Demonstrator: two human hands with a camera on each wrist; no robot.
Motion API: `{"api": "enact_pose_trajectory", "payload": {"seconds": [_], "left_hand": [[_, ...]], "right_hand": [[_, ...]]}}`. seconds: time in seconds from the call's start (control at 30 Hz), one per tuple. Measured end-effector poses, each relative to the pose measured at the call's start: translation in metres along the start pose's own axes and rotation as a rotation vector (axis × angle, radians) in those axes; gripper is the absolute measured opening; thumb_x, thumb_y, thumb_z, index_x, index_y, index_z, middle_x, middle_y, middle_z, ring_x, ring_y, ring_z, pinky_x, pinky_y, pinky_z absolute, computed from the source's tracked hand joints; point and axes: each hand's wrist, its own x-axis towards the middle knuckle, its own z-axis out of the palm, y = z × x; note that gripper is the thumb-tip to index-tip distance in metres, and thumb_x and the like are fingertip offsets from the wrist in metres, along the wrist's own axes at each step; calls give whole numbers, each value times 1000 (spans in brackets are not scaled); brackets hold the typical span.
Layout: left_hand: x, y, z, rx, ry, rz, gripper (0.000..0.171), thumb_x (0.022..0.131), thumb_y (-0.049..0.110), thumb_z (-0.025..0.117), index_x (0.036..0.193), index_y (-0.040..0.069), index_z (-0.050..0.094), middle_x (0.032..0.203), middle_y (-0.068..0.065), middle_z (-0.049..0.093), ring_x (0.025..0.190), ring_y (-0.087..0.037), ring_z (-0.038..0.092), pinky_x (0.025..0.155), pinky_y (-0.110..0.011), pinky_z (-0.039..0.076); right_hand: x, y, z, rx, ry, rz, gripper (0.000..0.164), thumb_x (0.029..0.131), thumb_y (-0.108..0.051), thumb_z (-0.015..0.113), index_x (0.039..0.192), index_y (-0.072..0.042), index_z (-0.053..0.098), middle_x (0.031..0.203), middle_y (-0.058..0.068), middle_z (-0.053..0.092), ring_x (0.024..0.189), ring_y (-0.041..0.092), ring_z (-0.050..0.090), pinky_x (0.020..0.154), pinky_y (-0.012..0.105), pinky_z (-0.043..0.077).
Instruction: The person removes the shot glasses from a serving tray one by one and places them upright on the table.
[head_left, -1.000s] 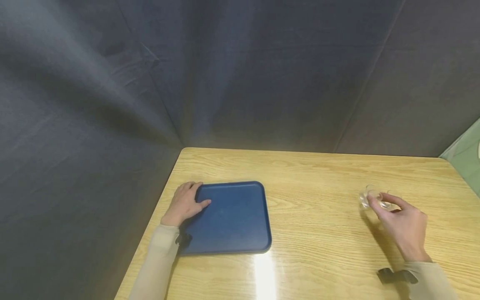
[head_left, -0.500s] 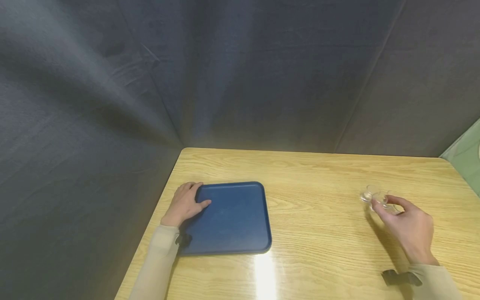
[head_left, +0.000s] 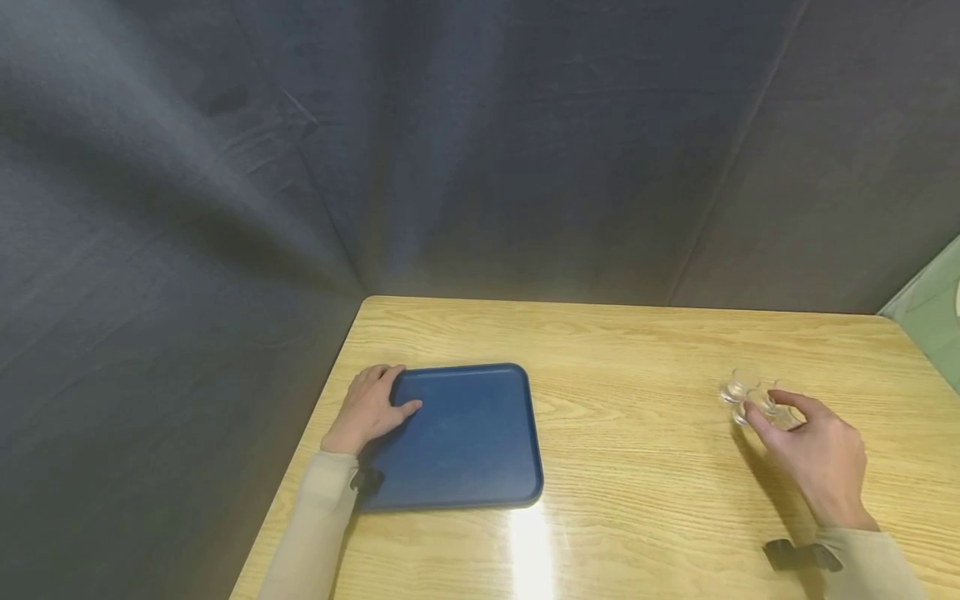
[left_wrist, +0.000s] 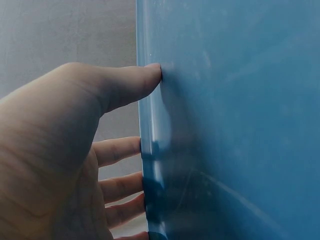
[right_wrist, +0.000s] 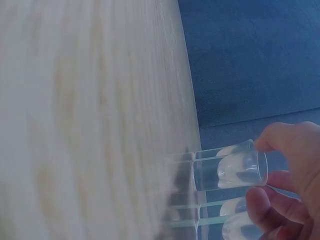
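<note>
In the head view my left hand point(head_left: 369, 410) holds the left rim of a blue tray point(head_left: 461, 437) lying on the table. The left wrist view shows the thumb point(left_wrist: 130, 82) over the rim and the other fingers against the outer edge. At the right, my right hand point(head_left: 817, 454) pinches a small clear glass point(head_left: 761, 403) near its rim between thumb and fingers. In the right wrist view this glass point(right_wrist: 230, 170) stands upright, its base against the tabletop. Several similar glasses point(head_left: 744, 382) stand close around it, some partly hidden by the hand.
The wooden table point(head_left: 630, 417) stretches between the tray and the glasses. A dark curtain point(head_left: 540, 167) hangs along its back and left sides. Something pale green point(head_left: 933, 304) shows beyond the right edge.
My right hand has moved a little right and nearer, bringing the pinched glass down among the others onto the table. The left hand and tray have stayed in place.
</note>
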Motion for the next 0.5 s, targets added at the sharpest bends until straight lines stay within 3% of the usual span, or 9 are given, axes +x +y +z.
{"api": "enact_pose_trajectory", "payload": {"seconds": [0.17, 0.33, 0.5], "left_hand": [[2, 2, 1, -2, 3, 5, 80, 99, 48, 72, 161, 6, 45, 162, -26, 45, 153, -49, 37, 129, -65, 28], [3, 0, -1, -8, -13, 7, 80, 99, 47, 72, 161, 5, 44, 162, -27, 45, 153, -50, 37, 128, -66, 28], [0, -2, -11, -39, -28, 18, 82, 99, 46, 72, 163, 5, 41, 166, -28, 40, 154, -52, 35, 126, -68, 32]], "right_hand": [[-1, 0, -3, 15, 16, 11, 53, 95, -41, 75, 124, 3, 74, 75, 26, 77, 49, -27, 38, 40, 28, 36], [0, -4, -4, 26, 45, 19, 47, 96, -37, 73, 123, 2, 75, 79, 27, 77, 50, -29, 38, 42, 24, 36], [3, -13, -9, 99, 168, -48, 31, 98, -23, 69, 114, 1, 79, 81, 30, 76, 55, -32, 38, 42, 14, 34]]}}
